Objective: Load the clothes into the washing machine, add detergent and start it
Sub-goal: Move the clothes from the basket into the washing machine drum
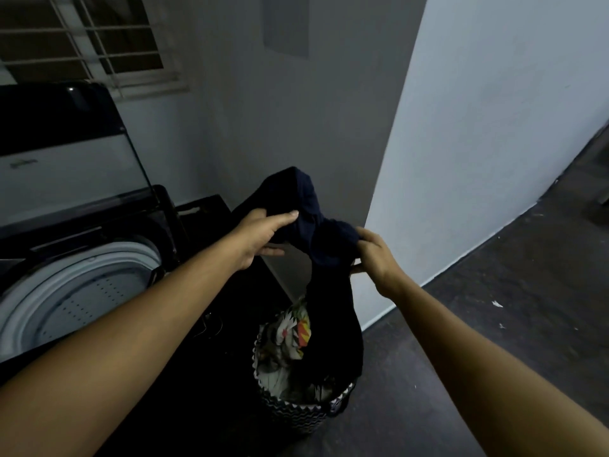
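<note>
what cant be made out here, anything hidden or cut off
All in the head view:
- washing machine drum: partly cut off by the left edge, and its bottom is hidden behind the left forearm.
- dark garment: type unclear, as it is bunched between the left hand and right hand in dim light.
- laundry basket: contents below the patterned cloth are hidden by the hanging garment.
- lid label: blurred.
</note>
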Demonstrator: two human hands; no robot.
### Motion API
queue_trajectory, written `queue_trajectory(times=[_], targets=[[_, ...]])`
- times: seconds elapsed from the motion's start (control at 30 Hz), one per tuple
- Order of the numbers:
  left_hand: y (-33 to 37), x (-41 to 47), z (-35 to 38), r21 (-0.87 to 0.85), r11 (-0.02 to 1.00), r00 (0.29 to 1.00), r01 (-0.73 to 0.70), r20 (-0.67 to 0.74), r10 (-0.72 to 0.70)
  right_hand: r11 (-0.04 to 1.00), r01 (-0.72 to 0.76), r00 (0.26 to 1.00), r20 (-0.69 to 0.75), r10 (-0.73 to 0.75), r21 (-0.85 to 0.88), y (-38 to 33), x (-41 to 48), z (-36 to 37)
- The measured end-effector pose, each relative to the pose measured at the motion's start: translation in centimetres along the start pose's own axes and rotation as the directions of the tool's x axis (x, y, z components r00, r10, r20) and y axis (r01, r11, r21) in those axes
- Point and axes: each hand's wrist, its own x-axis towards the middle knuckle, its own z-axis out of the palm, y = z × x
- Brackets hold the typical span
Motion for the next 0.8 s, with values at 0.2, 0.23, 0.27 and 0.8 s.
queue_trajectory(times=[0.2, 0.23, 0.27, 0.8], targets=[[-2.2, -0.7, 0.2, 0.207, 0.96, 0.981, 0.188, 0.0, -0.192, 0.992, 0.106, 0.99, -0.097, -0.098, 0.075, -3.3, -0.7, 0.0], [-2.5, -0.7, 0.2, 0.275, 0.941, 0.979, 0.198, -0.008, -0.203, 0.989, 0.123, 0.987, -0.114, -0.113, 0.08, -3.7, -0.7, 0.0], [-2.7, -0.8, 0.2, 0.339, 0.919, 0.978, 0.2, -0.013, -0.208, 0.986, 0.138, 0.983, -0.134, -0.125, 0.093, -4.2, -0.6, 0.0], [-0.6, -1.6, 2.3, 0.253, 0.937, 0.951, -0.243, 0.251, 0.178, 0.95, 0.293, 0.954, -0.102, -0.282, 0.107, -10.9, -0.5, -0.7]])
